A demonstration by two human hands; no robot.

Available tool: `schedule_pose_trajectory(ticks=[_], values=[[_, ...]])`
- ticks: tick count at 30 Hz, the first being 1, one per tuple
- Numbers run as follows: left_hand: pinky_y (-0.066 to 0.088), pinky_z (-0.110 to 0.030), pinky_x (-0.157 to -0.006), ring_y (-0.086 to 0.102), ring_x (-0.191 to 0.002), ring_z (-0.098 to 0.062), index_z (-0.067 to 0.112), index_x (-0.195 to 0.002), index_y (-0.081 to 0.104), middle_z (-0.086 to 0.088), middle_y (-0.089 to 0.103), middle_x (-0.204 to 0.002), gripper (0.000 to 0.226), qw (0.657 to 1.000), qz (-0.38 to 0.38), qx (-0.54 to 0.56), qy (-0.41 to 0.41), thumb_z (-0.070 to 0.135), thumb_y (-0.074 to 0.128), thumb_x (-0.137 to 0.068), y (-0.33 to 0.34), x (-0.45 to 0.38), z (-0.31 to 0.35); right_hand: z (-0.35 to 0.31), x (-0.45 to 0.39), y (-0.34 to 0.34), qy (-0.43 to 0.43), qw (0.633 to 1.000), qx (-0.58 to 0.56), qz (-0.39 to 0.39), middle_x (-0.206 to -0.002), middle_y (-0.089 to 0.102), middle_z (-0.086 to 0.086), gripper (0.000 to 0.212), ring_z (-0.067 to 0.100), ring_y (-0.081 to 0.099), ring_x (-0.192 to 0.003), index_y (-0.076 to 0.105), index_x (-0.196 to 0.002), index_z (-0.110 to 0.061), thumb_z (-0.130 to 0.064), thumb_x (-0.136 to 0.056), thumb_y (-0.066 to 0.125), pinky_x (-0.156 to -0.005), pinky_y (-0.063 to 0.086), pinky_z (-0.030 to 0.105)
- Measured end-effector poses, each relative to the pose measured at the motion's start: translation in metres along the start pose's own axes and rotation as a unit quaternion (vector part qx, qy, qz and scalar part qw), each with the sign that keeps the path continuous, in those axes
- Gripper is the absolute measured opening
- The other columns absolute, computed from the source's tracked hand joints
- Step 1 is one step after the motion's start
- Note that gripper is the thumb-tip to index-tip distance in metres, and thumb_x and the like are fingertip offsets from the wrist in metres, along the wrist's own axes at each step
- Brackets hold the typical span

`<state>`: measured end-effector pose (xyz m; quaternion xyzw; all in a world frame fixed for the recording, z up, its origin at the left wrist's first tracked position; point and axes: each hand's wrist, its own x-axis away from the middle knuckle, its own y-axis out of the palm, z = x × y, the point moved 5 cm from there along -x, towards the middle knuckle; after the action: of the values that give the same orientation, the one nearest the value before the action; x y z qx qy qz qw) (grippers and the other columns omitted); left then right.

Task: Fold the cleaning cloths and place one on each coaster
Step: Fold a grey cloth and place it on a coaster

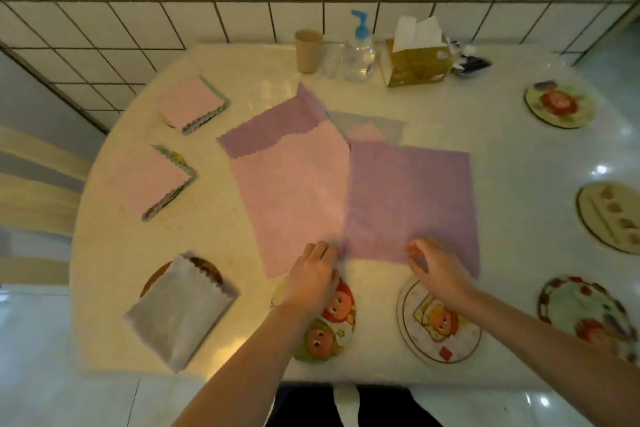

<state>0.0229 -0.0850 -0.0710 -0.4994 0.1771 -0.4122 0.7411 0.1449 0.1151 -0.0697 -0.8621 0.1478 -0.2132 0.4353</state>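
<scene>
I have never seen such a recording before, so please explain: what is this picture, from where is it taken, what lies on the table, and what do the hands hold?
There is no machine: a person wears a camera on the head, looking down at both hands. The left hand and right hand pinch the near edge of an unfolded purple cloth on the table. Beside it lies a pink cloth. Three folded cloths already sit at the left, for example a grey one. Picture coasters wait bare. At the wall stand a cup, a pump bottle and a tissue box.

Both forearms reach forward, left hand (313,276) and right hand (437,269) palm-down, fingers curled.
</scene>
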Motion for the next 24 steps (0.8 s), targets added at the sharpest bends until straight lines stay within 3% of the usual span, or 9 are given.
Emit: schedule_pose_trajectory(ticks=[6,11,15,18,24], values=[[0.047,-0.036,-0.097,0.052,-0.118,-0.028,0.015,-0.119,0.059,-0.005,0.057,-0.122,0.049,0.993,-0.018,-0.077,0.087,0.01,0.065,-0.07,0.041,-0.025,0.067,0.076,0.017,-0.029,-0.042,0.993,0.113,0.0,-0.1,0.059,0.003,0.018,0.021,0.057,-0.091,0.063,-0.096,-0.012,-0.015,-0.08,0.07,-0.07,0.049,0.032],[0.02,-0.039,-0.115,0.026,-0.141,-0.026,0.018,-0.144,0.036,-0.003,0.035,-0.151,0.065,0.99,-0.054,-0.095,0.09,0.013,0.054,-0.082,0.053,-0.046,0.077,0.092,0.025,-0.035,-0.156,0.96,0.234,-0.018,-0.087,0.062,-0.002,0.03,0.018,0.062,-0.081,0.066,-0.084,-0.017,-0.019,-0.06,0.085,-0.058,0.052,0.025],[0.039,-0.045,-0.106,0.039,-0.133,-0.029,0.02,-0.133,0.049,-0.003,0.046,-0.141,0.06,0.981,-0.081,-0.137,0.11,0.021,0.062,-0.075,0.055,-0.057,0.075,0.098,0.019,-0.029,-0.188,0.937,0.285,-0.071,-0.087,0.059,-0.002,0.046,0.019,0.059,-0.082,0.062,-0.084,-0.017,-0.011,-0.044,0.086,-0.054,0.054,0.028],[0.046,-0.043,-0.098,0.05,-0.124,-0.027,0.023,-0.126,0.055,-0.002,0.054,-0.133,0.058,0.976,-0.073,-0.159,0.129,0.025,0.07,-0.069,0.051,-0.058,0.073,0.088,0.012,-0.034,-0.198,0.929,0.305,-0.068,-0.08,0.061,-0.002,0.044,0.018,0.061,-0.071,0.062,-0.077,-0.017,-0.013,-0.04,0.086,-0.05,0.051,0.028],[0.049,-0.038,-0.088,0.056,-0.114,-0.023,0.023,-0.125,0.056,0.002,0.058,-0.125,0.052,0.974,-0.038,-0.184,0.127,0.039,0.066,-0.076,0.047,-0.074,0.078,0.068,-0.012,-0.087,-0.15,0.972,0.179,0.031,-0.062,0.049,-0.005,0.025,0.013,0.043,-0.052,0.053,-0.07,-0.014,-0.002,-0.064,0.073,-0.045,0.031,0.024]])
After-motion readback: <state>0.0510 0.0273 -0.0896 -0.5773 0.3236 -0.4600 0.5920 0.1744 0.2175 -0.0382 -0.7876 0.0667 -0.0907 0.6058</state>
